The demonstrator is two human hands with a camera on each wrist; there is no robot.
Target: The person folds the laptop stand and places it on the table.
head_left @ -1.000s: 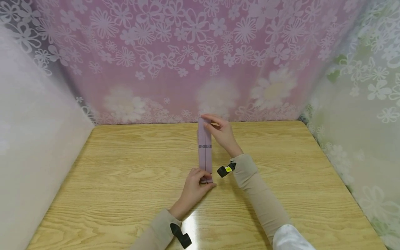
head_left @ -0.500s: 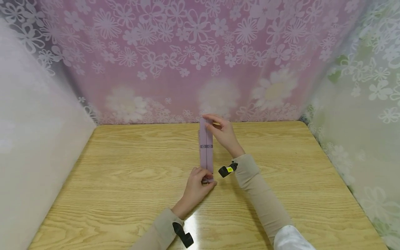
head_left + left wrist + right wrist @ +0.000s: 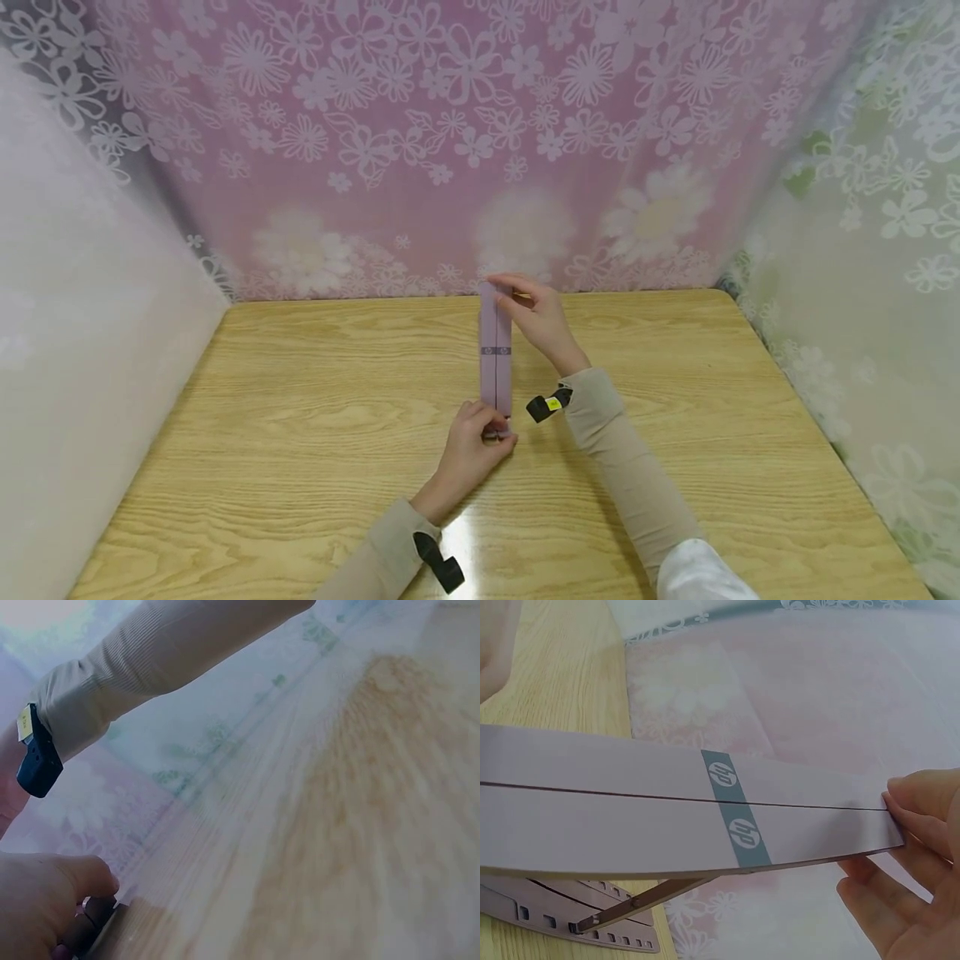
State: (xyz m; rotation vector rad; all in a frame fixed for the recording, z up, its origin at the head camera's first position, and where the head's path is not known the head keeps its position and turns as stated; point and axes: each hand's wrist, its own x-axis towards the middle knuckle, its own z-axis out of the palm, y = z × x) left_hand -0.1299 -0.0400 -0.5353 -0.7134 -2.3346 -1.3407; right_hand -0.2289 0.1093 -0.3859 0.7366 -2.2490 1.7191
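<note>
Between both hands a pale purple folding stand (image 3: 495, 375), like a laptop stand, is raised off the table, long and narrow with a seam down its middle. A dark band with two hp logos (image 3: 744, 834) crosses it in the right wrist view. Below hangs a slotted base plate (image 3: 615, 922), joined by a strut (image 3: 645, 904). At the far upper end my right hand (image 3: 542, 321) pinches the tip between thumb and fingers. My left hand (image 3: 467, 450) grips the near lower end; in the left wrist view its fingers (image 3: 94, 874) curl over a dark edge (image 3: 94, 922).
The wood-grain table (image 3: 300, 400) extends all around the stand. A pink flowered curtain (image 3: 375, 208) hangs along the back edge, with a pale flowered sheet (image 3: 870, 292) on the right. Black cameras are strapped to both wrists.
Both hands keep the same hold on the stand. The stand has barely shifted.
</note>
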